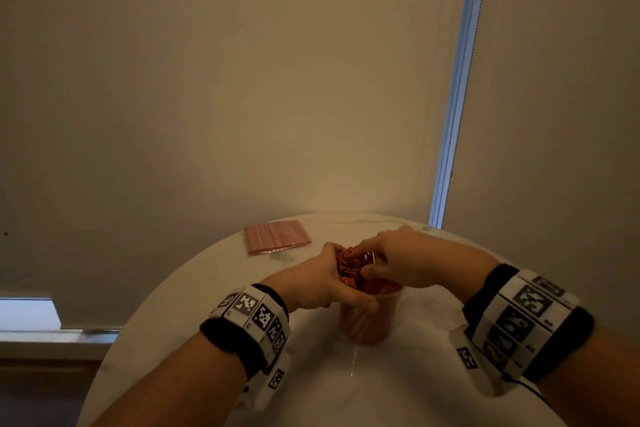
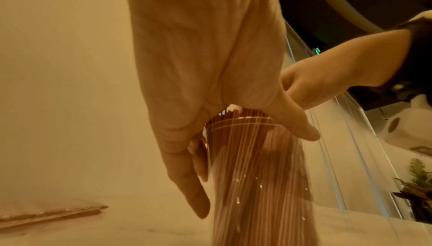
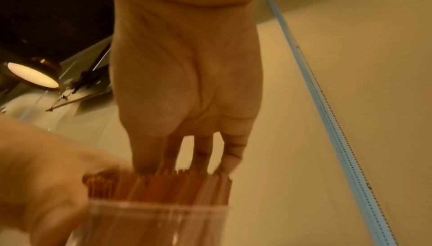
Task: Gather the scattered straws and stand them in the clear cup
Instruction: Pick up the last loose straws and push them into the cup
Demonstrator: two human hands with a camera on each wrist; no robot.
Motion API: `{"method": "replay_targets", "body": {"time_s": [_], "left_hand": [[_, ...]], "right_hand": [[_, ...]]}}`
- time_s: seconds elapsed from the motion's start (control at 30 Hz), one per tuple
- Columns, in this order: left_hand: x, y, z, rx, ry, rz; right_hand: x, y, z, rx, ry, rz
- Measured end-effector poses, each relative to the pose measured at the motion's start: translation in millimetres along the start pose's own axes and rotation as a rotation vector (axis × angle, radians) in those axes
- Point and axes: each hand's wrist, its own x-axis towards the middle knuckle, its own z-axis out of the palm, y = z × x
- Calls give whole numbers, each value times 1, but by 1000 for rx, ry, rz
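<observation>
both hands tidy a big bunch of straws in the cup

the tall clear plastic cup [image 1: 367, 324] stands on the round white table [image 1: 207, 291], packed with thin pink-red straws [image 1: 349, 270] that stand up and poke out over its rim. the left hand [image 1: 323, 282] is cupped around the rim and the straw tops, thumb on the near side of the cup, likely to keep the cup from tipping and the straws from fanning out. the right hand [image 1: 398, 262] has its fingers [image 3: 203, 150] stretched down onto the straw tips, patting them level; it is a bit blurry, so it may be pinching one. a flat clear packet of more pink straws [image 1: 275, 236] lies apart at the back left, maybe the next lot to go in.
</observation>
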Motion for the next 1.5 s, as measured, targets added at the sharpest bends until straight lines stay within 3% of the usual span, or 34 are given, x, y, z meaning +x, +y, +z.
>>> {"method": "replay_targets", "body": {"time_s": [0.17,0.3,0.47,0.63,0.77,0.83,0.97,1.07,1.13,1.23,1.3,1.43,1.5], "left_hand": [[-1,0,0,22,14,-17],[-1,-1,0,3,7,-35],[-1,-2,2,-8,26,-39],[-3,1,1,-4,10,-37],[-6,2,2,-24,15,-49],[-5,2,2,-28,15,-39],[-7,0,4,-63,-1,-17],[-9,1,4,-97,-17,8],[-10,1,-5,-121,-114,14],[-7,0,-39,-4,-187,-153],[-2,-4,-68,61,-147,-245],[20,-23,-111,160,-26,-340],[34,-33,-120,241,33,-378]], "right_hand": [[23,-10,6,-95,200,183],[27,-7,-8,235,148,158],[24,1,-5,274,-84,-16],[32,-6,12,194,188,1],[27,-3,-1,233,219,11],[23,-5,-1,205,147,-19],[17,-18,26,118,-165,-45],[22,-15,26,86,-166,-3],[23,-12,19,176,-94,8],[23,-11,18,222,-51,-46],[20,-9,16,197,-68,-62],[16,1,-4,306,163,-7],[18,8,-8,236,104,12]]}}
